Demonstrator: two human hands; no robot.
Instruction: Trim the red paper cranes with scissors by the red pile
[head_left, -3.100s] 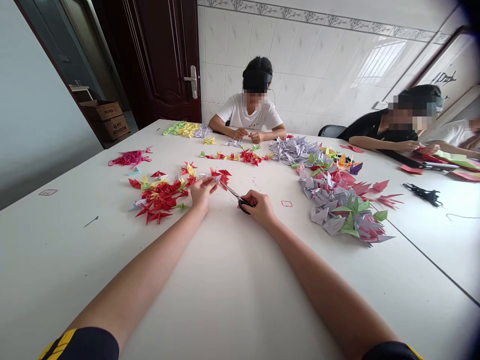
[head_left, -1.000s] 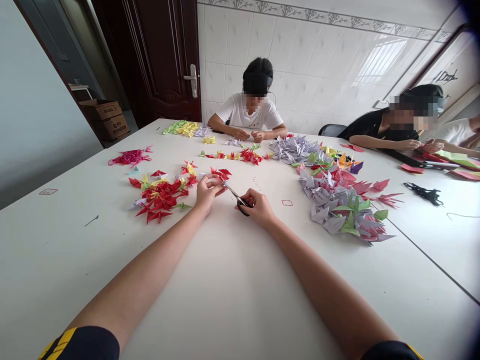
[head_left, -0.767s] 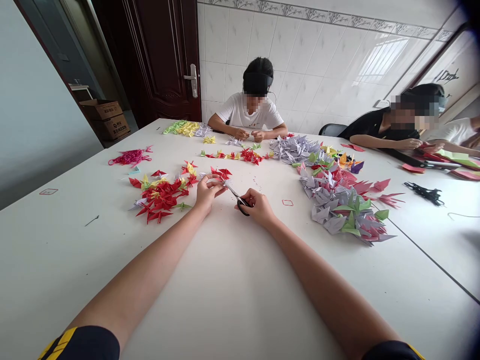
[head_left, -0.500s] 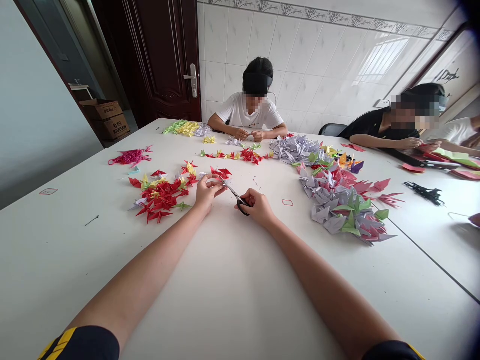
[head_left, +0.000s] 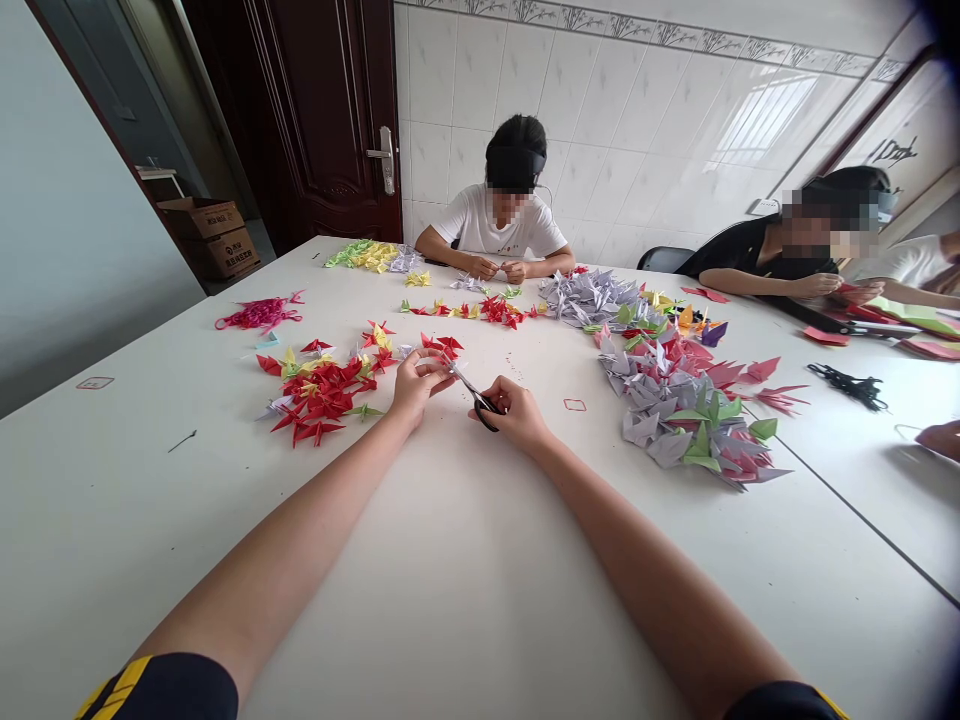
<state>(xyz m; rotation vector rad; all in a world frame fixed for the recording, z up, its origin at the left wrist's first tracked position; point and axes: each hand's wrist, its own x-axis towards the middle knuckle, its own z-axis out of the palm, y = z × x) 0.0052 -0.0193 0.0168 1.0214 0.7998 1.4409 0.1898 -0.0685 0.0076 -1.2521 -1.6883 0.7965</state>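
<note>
Black-handled steel scissors (head_left: 486,413) gripped in the right hand (head_left: 519,415), blade tips at the left hand (head_left: 415,386).

Left fingertips (head_left: 439,365) pinching something small and pale, too small to tell; no finished cut visible. On the white table (head_left: 150,520), just beside the left hand, a heap of folded red paper cranes (head_left: 319,395); farther right, a larger heap of lilac-grey and green paper cranes (head_left: 679,410), all already folded.

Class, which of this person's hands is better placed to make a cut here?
Probably the right hand: it holds the black-handled scissors, blades pointing at the left hand, which pinches something too small to identify.
</note>
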